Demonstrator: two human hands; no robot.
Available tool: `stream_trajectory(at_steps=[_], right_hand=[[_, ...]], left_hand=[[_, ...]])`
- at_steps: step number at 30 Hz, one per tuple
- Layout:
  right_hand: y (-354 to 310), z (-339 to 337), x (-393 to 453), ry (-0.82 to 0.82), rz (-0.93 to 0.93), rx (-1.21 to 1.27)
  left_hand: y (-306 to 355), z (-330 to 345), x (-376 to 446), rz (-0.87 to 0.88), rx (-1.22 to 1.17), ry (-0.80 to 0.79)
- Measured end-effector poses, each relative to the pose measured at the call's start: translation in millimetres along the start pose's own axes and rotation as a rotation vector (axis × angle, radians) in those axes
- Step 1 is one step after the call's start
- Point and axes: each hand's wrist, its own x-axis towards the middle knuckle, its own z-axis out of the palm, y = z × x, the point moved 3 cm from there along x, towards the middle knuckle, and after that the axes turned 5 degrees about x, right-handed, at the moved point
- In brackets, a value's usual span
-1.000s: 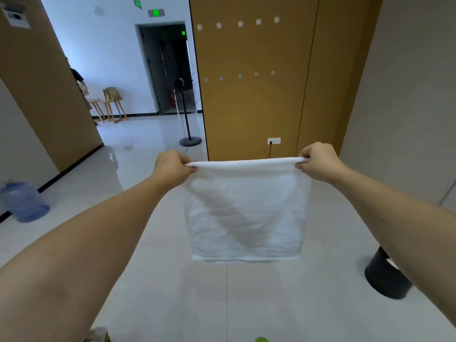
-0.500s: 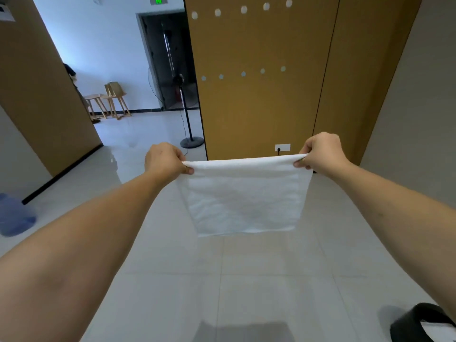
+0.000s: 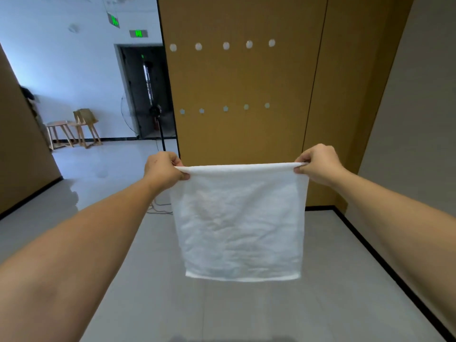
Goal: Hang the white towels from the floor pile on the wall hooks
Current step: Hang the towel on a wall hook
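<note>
A white towel (image 3: pixel 240 223) hangs folded in front of me, stretched taut along its top edge. My left hand (image 3: pixel 164 170) pinches its top left corner and my right hand (image 3: pixel 318 164) pinches its top right corner. Ahead stands a brown wooden wall panel (image 3: pixel 246 77) with two rows of small round white hooks, an upper row (image 3: pixel 225 45) and a lower row (image 3: pixel 225 108). All hooks in view are bare. The towel's top edge is below the lower row. The floor pile is out of view.
A fan stand (image 3: pixel 161 134) with a cable on the floor stands left of the panel, before a dark doorway (image 3: pixel 145 92). Wooden chairs (image 3: pixel 79 127) sit at the far left wall. A grey wall (image 3: pixel 414 119) closes the right side.
The view has tilted up and closer to the panel. The towel hangs down longer than half a second ago. The black bin and the blue bottle have left the view.
</note>
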Motion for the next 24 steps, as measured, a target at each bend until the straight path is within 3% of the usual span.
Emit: stream_trajectory(at_steps=[9,16,24], right_hand=[[-2.8,70.3,157.3,0.016,0.073,0.013],[4.8,123.1,281.5,-0.015,0.038,0.066],[16.0,178.8,439.8,-0.061,-0.017,0.301]], left_hand=[[-6.7,53.1,184.2,0.122,0.14,-0.059],[-13.4,108.2,297.6,0.113,0.21,-0.079],[-0.7,164.3,432.3,-0.064,-0.081,-0.091]])
